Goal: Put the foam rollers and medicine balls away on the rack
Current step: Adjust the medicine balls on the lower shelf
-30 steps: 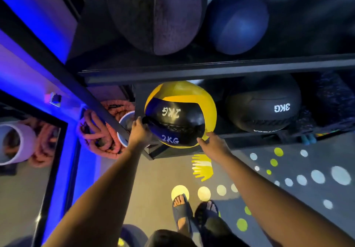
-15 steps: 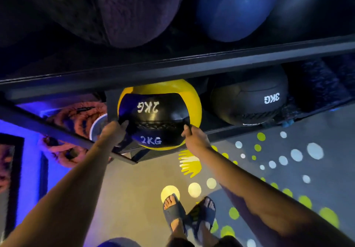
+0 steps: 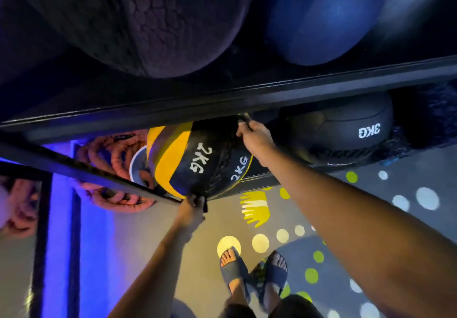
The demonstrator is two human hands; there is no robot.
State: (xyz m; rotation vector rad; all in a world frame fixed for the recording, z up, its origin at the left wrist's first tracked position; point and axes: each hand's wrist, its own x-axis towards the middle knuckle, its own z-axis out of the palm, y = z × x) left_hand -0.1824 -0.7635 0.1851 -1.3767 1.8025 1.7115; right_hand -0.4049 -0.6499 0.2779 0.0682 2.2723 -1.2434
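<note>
At the rack [image 3: 222,100], left hand [image 3: 191,210] gripping 2KG ball [image 3: 197,159] bottom strap [image 3: 204,205], right hand [image 3: 256,139] raised, gripping top strap [image 3: 246,121]

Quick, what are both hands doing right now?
Left hand: grips the lower strap of the 2KG medicine ball.
Right hand: grips the ball's upper strap.

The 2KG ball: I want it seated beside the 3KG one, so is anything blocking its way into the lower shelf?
Nothing visible blocks it. The 2KG ball, gripped by left hand and right hand, is in the gap between the rope coil and the 3KG ball.
</note>
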